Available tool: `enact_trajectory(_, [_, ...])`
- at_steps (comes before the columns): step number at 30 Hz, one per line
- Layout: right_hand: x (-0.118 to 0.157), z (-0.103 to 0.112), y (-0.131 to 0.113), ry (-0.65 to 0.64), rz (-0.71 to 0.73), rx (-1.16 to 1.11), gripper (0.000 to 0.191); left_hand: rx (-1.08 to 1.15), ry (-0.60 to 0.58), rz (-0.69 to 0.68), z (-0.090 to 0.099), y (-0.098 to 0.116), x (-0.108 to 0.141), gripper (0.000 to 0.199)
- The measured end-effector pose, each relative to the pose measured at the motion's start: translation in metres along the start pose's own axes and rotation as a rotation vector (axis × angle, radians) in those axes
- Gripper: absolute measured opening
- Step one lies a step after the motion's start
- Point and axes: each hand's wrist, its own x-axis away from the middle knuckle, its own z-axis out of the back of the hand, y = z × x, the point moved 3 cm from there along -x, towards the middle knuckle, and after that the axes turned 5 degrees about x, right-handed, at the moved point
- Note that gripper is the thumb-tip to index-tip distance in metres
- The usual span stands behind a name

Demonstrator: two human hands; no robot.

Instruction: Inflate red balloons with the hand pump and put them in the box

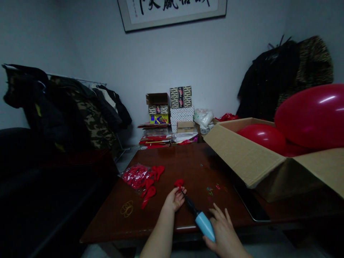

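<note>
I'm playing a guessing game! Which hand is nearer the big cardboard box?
Right. The right hand is closer, in front of and below the cardboard box; the left hand is farther away, more to the box's left.

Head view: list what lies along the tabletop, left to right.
Gold rubber bands, deflated red balloons, left hand, blue hand pump, cardboard box

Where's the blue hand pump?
In the head view, the blue hand pump sits low and centre, held in the right hand, its nozzle at the red balloon in the left hand.
</note>
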Motion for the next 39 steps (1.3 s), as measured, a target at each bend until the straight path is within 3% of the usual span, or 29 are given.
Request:
enact_trajectory(6, [0.003,0.005,-0.006,-0.031,-0.051,-0.042,0.044,0.13,-0.01,0.029,0.0,-0.006,-0.002,0.008])
enact_trajectory(20, [-0.015,0.007,-0.03,-0.089,-0.096,-0.145,0.044,0.14,-0.08,-0.027,0.0,-0.017,0.001,0.017])
enact_trajectory(31, [-0.024,0.012,-0.031,-0.113,-0.122,-0.128,0.049,0.061,-0.119,0.013,-0.007,-0.02,0.012,0.024])
enact_trajectory(39, [-0.026,0.007,-0.032,-0.094,-0.105,-0.146,0.048,0.186,-0.137,0.076,-0.002,-0.028,0.002,0.023])
